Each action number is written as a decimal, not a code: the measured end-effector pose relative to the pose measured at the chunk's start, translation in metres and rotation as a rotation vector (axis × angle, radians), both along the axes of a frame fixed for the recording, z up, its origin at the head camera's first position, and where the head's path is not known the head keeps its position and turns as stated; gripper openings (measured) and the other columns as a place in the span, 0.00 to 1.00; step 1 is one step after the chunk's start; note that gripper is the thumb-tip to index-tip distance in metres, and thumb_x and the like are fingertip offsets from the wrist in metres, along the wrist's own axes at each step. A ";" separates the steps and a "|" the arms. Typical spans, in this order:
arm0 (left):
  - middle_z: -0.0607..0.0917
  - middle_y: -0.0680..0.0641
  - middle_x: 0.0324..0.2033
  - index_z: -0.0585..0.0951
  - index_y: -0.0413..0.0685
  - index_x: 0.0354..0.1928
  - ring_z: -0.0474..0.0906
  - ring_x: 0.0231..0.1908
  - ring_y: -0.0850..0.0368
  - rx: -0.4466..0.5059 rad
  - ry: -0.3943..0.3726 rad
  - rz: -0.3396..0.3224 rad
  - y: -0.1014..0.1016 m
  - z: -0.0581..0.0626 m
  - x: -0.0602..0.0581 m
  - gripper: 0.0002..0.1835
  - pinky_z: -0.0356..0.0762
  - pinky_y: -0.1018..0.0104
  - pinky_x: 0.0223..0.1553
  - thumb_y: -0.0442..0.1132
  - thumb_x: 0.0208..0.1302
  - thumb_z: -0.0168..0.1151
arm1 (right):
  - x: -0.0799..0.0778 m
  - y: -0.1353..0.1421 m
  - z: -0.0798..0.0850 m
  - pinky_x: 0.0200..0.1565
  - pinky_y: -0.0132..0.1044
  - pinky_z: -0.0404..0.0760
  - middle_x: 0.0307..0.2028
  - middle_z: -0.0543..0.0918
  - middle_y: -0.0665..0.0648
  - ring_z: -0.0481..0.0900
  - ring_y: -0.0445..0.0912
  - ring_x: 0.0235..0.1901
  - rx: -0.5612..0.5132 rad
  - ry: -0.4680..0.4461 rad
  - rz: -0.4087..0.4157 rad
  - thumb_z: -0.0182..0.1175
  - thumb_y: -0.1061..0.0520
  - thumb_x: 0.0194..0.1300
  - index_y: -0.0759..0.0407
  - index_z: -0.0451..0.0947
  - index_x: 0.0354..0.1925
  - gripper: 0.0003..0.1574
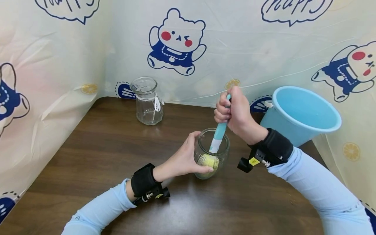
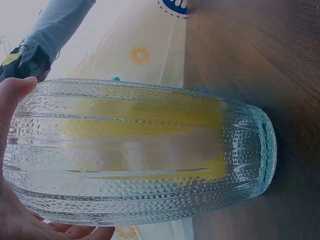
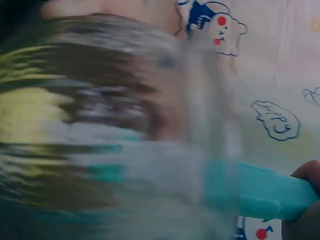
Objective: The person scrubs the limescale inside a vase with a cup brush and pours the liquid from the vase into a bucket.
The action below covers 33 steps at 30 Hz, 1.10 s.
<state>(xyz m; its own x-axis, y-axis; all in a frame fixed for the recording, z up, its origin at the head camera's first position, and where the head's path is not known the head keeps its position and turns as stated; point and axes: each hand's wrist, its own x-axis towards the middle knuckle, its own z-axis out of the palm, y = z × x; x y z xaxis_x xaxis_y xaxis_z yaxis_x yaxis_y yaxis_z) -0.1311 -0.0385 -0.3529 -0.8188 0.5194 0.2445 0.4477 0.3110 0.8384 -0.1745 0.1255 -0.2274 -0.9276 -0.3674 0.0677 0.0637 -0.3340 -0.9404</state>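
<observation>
My left hand [image 1: 186, 156] grips a clear glass jar [image 1: 224, 156] from the left, thumb in front and fingers reaching around the back. The jar's ribbed, dotted wall [image 2: 125, 210] fills much of the left wrist view. In my right hand [image 1: 238, 112], a fist above the jar, is the teal handle [image 1: 220, 130] of a sponge bottle brush. The brush slants down through the jar's mouth. Its yellow sponge head [image 1: 209, 161] is inside the jar, seen through the glass. The right wrist view shows jar and brush blurred, with the handle [image 3: 265, 195] leaving the mouth.
Behind and to the left stands a second glass jar [image 1: 149, 109] with a small white tag on its neck. A light blue bucket [image 1: 293, 127] sits at the right, beyond the right forearm. Printed sheeting [image 1: 235, 39] rises behind the dark wooden table [image 1: 117, 147].
</observation>
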 end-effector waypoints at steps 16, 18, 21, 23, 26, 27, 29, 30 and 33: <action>0.65 0.41 0.55 0.52 0.38 0.61 0.66 0.53 0.53 -0.022 -0.008 -0.008 0.000 0.002 0.000 0.54 0.66 0.59 0.53 0.45 0.36 0.77 | 0.010 0.002 0.008 0.17 0.38 0.43 0.09 0.48 0.49 0.43 0.43 0.10 0.005 0.060 -0.016 0.22 0.61 0.61 0.52 0.48 0.11 0.23; 0.65 0.42 0.55 0.52 0.38 0.61 0.66 0.53 0.53 -0.016 -0.001 -0.011 0.000 0.002 0.000 0.54 0.66 0.59 0.53 0.45 0.36 0.77 | 0.011 0.004 0.017 0.17 0.37 0.43 0.09 0.46 0.50 0.42 0.43 0.10 -0.011 0.075 -0.015 0.21 0.61 0.60 0.53 0.47 0.11 0.22; 0.65 0.42 0.55 0.52 0.39 0.61 0.65 0.54 0.53 -0.012 0.007 -0.008 0.000 0.002 0.000 0.53 0.66 0.60 0.54 0.45 0.35 0.77 | 0.011 0.009 0.033 0.16 0.35 0.41 0.09 0.45 0.49 0.41 0.42 0.10 -0.055 0.079 -0.016 0.20 0.61 0.58 0.52 0.46 0.11 0.21; 0.64 0.41 0.55 0.52 0.39 0.61 0.65 0.54 0.52 -0.010 0.002 -0.008 -0.001 0.002 0.000 0.53 0.65 0.59 0.54 0.45 0.36 0.77 | 0.012 0.012 0.044 0.16 0.33 0.41 0.09 0.45 0.48 0.41 0.41 0.10 -0.097 0.066 -0.030 0.21 0.61 0.57 0.52 0.46 0.11 0.20; 0.63 0.41 0.57 0.52 0.39 0.62 0.65 0.55 0.52 -0.018 -0.018 -0.006 -0.002 0.002 0.001 0.54 0.65 0.59 0.54 0.45 0.36 0.76 | 0.013 0.017 0.057 0.17 0.32 0.41 0.10 0.46 0.48 0.41 0.40 0.10 -0.133 0.044 -0.055 0.21 0.61 0.57 0.53 0.47 0.11 0.20; 0.63 0.41 0.57 0.52 0.39 0.62 0.64 0.55 0.52 -0.019 -0.026 -0.006 -0.002 0.002 0.001 0.54 0.65 0.59 0.54 0.45 0.37 0.76 | 0.014 0.018 0.059 0.17 0.32 0.42 0.10 0.46 0.48 0.41 0.41 0.10 -0.139 0.037 -0.065 0.21 0.60 0.57 0.53 0.47 0.11 0.20; 0.63 0.41 0.57 0.52 0.39 0.62 0.64 0.55 0.53 -0.022 -0.039 -0.007 -0.002 0.002 0.002 0.54 0.65 0.59 0.54 0.45 0.37 0.76 | 0.015 0.019 0.062 0.18 0.33 0.42 0.10 0.46 0.48 0.42 0.41 0.10 -0.137 0.028 -0.081 0.20 0.60 0.57 0.53 0.47 0.11 0.20; 0.63 0.41 0.57 0.51 0.39 0.62 0.64 0.55 0.53 -0.021 -0.044 -0.009 -0.002 0.002 0.002 0.54 0.65 0.59 0.55 0.45 0.37 0.76 | 0.015 0.019 0.062 0.18 0.33 0.42 0.10 0.46 0.49 0.42 0.41 0.10 -0.137 0.024 -0.086 0.21 0.60 0.57 0.53 0.47 0.11 0.20; 0.63 0.40 0.57 0.51 0.39 0.62 0.64 0.55 0.52 -0.016 -0.046 -0.015 -0.002 0.002 0.002 0.54 0.64 0.58 0.55 0.45 0.37 0.76 | 0.015 0.020 0.059 0.17 0.33 0.42 0.10 0.46 0.49 0.42 0.41 0.10 -0.160 0.014 -0.092 0.21 0.60 0.57 0.53 0.47 0.11 0.19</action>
<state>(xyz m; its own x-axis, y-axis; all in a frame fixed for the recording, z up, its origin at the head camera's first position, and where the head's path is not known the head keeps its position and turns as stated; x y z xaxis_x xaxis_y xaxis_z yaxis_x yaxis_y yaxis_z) -0.1292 -0.0407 -0.3505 -0.8211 0.5351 0.1985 0.4137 0.3183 0.8530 -0.1595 0.1450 -0.1681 -0.9554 -0.2645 0.1311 0.0136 -0.4829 -0.8756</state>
